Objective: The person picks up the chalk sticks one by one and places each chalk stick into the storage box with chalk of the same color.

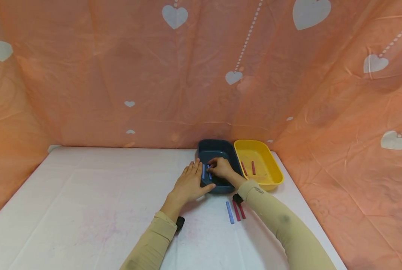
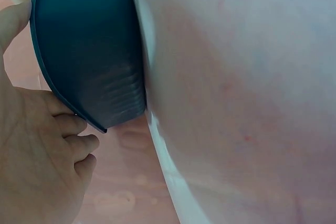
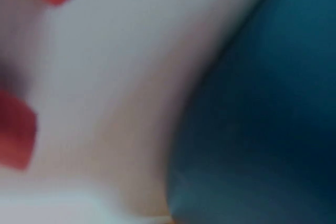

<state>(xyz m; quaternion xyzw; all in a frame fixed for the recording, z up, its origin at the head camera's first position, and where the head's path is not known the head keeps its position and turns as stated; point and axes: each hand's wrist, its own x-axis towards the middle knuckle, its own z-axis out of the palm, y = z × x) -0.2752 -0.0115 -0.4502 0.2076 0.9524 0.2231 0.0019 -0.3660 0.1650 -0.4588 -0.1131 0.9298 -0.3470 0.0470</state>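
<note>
At the far right of the white counter (image 1: 86, 195), a dark blue tray (image 1: 217, 147) stands just beside a yellow tray (image 1: 274, 168), which lies to its right. The person's left hand (image 1: 187, 184) rests against the dark tray's left side, its fingers extended toward the far end and touching the rim, its thumb spread apart from them across the near part. The right hand (image 1: 222, 168) reaches into the same tray, thumb and fingers together, pinching a blue stick (image 1: 210, 176) that lies low in the tray. A second blue stick (image 1: 203, 172) lies in there too, just to the left and roughly parallel. In the yellow tray are two red sticks (image 1: 253, 168), near its left side and apart from each other. On the counter, on the near side of the dark tray, lie a third blue stick (image 1: 230, 212) and, to its right, two more red sticks (image 1: 236, 210), partly under the right forearm. Both arms wear beige sleeves (image 1: 282, 221), with a black device (image 1: 180, 223) at each wrist. Faint pinkish smears (image 1: 103, 227) mark the counter's near part. Behind stands an orange cloth (image 1: 147, 67) printed with pale hearts (image 1: 175, 17). The right wrist view is badly blurred.
</note>
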